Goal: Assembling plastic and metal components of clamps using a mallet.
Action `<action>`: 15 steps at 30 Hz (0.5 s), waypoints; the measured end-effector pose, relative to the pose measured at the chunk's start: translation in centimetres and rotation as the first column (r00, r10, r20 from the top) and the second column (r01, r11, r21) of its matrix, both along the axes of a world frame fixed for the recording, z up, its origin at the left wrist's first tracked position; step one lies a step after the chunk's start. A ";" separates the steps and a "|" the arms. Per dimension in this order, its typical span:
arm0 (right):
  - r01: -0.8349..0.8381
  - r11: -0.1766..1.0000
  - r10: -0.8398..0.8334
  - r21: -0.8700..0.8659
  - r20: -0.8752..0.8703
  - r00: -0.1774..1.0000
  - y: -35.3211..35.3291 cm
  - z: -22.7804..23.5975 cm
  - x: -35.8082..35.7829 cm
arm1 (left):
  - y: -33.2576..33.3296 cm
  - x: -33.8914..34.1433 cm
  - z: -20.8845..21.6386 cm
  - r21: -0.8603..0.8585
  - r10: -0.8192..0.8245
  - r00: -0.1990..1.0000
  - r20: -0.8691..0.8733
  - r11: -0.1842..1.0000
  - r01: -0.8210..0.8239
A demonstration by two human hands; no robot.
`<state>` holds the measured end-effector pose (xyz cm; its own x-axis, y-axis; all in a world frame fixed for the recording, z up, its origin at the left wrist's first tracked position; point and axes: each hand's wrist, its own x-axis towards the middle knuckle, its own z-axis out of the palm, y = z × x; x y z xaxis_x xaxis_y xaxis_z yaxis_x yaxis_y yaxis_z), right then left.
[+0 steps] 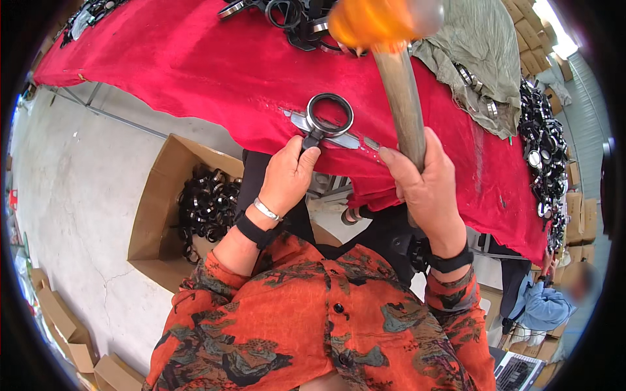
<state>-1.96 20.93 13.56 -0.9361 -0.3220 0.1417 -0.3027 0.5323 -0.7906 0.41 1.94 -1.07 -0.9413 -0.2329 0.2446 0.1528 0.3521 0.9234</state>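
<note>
My left hand point(287, 174) is closed on the short black stem of a black ring with a silver rim point(313, 137). The ring lies over a narrow metal strip point(347, 141) on the red cloth, near the table's front edge. My right hand point(428, 192) is wrapped round the wooden handle of a hammer point(400, 101). Its head, orange and blurred, is raised above the table, forward and right of the ring, touching nothing. Part of the ring's stem is hidden by my left fingers.
A cardboard box point(151, 212) of similar ring parts stands on the floor to my left. More ring parts point(287, 14) lie at the far side. A grey-green cloth point(486, 55) and a heap of parts point(541, 153) are at right. Another person point(544, 305) works beyond it.
</note>
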 end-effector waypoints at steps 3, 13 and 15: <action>0.031 0.957 -0.072 0.290 0.132 0.989 0.9 -3.3 -2.6 | 0.1 -0.4 0.2 0.027 -0.034 0.999 0.012 0.999 0.034; 0.095 0.975 -0.129 0.202 0.162 0.978 3.3 -3.2 -1.2 | -0.2 -0.2 0.0 0.016 -0.057 0.997 0.044 0.998 0.056; 0.154 0.988 -0.146 0.018 0.441 0.885 3.6 -3.7 -1.8 | 0.1 -0.2 0.3 0.061 -0.067 0.996 0.051 0.996 0.064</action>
<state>-3.72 24.50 9.86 -0.9404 -0.1744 -0.2919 0.1605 0.5290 -0.8333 0.22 2.04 -0.82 -0.9663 -0.1829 0.1812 0.1237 0.2873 0.9498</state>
